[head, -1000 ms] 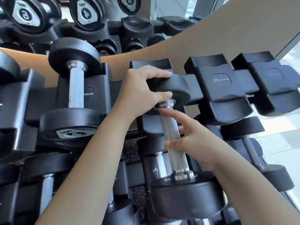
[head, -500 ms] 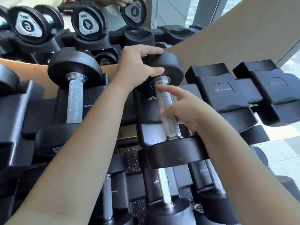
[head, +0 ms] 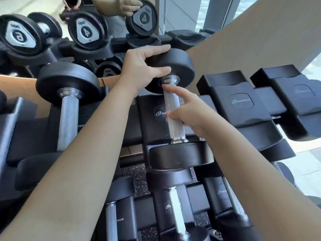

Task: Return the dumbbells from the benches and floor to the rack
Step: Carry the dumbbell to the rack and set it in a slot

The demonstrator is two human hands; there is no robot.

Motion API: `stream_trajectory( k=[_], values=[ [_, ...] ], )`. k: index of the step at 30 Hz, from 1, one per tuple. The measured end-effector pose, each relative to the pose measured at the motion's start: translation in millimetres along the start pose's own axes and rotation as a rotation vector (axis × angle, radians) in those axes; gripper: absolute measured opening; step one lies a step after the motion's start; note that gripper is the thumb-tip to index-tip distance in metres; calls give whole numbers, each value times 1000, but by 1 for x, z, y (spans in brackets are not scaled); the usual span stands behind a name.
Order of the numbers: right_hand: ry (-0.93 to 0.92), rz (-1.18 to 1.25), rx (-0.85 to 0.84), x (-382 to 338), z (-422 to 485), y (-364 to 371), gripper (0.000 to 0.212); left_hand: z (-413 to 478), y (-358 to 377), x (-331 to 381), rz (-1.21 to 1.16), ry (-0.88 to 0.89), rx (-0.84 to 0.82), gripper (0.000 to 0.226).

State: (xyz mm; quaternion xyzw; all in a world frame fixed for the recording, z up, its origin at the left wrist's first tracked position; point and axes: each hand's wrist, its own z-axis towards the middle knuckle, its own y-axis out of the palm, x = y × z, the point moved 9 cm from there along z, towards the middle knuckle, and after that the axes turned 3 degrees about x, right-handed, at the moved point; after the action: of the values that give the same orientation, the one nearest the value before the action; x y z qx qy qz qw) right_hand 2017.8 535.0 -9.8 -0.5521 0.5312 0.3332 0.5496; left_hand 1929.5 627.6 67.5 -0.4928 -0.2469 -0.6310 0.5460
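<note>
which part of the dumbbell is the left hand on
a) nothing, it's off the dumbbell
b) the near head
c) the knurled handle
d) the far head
d: the left hand grips the dumbbell's far head, while the right hand holds the knurled handle.

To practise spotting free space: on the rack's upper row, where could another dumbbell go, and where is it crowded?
Free: the near empty cradle and the far empty cradle, right of the held dumbbell. Crowded: the racked dumbbell at left, the left hand and right hand on the held one, and the lower row dumbbells beneath.
</note>
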Motion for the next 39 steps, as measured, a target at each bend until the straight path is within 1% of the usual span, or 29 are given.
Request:
stream_trajectory(
  k=[2,5,8,11,16,19,20,22,24,26,29,30,32,35,36,39],
  values=[
    [15,-24,-16,0,7,1,60,7,-4,-14,-9,-56,24,51],
    [91,13,-71,5,15,4,53,9,-8,-39,-51,-144,69,50],
    [94,10,-100,9,18,4,51,7,-6,-45,-67,-130,93,48],
    [90,65,-131,11,19,5,52,5,-6,-47,-99,-123,100,46],
    [82,71,-123,11,18,4,50,-3,-3,-45,-113,-133,130,43],
    [87,97,-125,9,14,2,50,-14,0,-37,-39,-170,91,48],
    [70,68,-114,7,11,0,49,-22,-1,-33,2,-184,74,49],
    [-7,-73,-68,0,5,-7,44,-46,0,-24,64,-187,42,49],
    [-100,-204,-22,-5,-5,-12,39,-80,4,-15,109,-164,10,47],
    [-170,-258,47,-6,-18,-19,30,-116,10,-8,128,-126,-6,43],
    [-208,-196,116,1,-39,-29,13,-157,23,-3,103,-105,-33,36],
    [-210,-186,125,5,-47,-31,13,-166,28,-3,86,-108,-44,35],
    [-227,-167,125,15,-61,-33,21,-176,32,-4,70,-113,-35,37],
    [-268,-86,105,29,-78,-35,13,-180,30,-4,105,-116,-8,39],
    [-277,-53,89,32,-81,-35,13,-180,29,-5,123,-117,-10,39],
    [-287,37,29,37,-85,-36,25,-179,29,-4,174,-109,-17,41]
  ],
)
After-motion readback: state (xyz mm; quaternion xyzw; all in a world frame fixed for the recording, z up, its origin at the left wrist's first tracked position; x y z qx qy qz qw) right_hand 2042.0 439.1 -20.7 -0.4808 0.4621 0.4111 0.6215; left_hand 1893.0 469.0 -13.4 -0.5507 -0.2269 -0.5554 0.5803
